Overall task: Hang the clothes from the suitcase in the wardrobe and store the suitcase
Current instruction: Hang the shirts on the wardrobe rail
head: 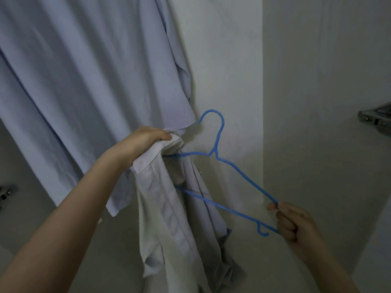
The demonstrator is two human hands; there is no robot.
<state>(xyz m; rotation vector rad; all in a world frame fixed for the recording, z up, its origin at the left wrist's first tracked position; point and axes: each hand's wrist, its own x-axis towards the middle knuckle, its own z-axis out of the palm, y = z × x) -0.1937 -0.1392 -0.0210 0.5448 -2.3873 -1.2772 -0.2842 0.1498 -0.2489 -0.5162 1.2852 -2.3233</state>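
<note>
Fingers (284, 224) of the right hand (296, 225) are curled around the right end of a blue hanger (220, 153). A pale shirt (167, 218) is gripped at its top by the left hand (143, 140), with the hanger's left end hidden inside it. Behind, a lilac garment (74, 70) is hung.

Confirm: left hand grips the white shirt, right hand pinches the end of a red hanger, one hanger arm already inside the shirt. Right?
Not quite: the hanger is blue, not red, as the head view shows. The rest holds: the left hand grips the white shirt, the right hand pinches the hanger's end, and one hanger arm is already inside the shirt.
</note>
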